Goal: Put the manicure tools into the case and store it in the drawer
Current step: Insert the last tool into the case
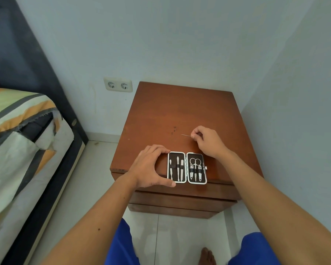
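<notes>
The manicure case (187, 167) lies open flat near the front edge of the brown wooden nightstand (161, 115). Its left half holds three slim metal tools under a strap; its right half holds scissors and two clippers. My left hand (151, 166) cups the case's left edge, thumb at the front corner and fingers at the back corner. Behind the case, my right hand (208, 141) pinches a thin metal tool (185, 135) whose tip points left just above the tabletop. The nightstand's drawer fronts (180, 201) below are shut.
A bed with a striped sheet (17, 131) and dark headboard stands at the left. A double wall socket (118, 85) is behind the nightstand's left side. The wall closes in at the right. My legs in blue shorts and a bare foot (206, 255) are on the white tiled floor.
</notes>
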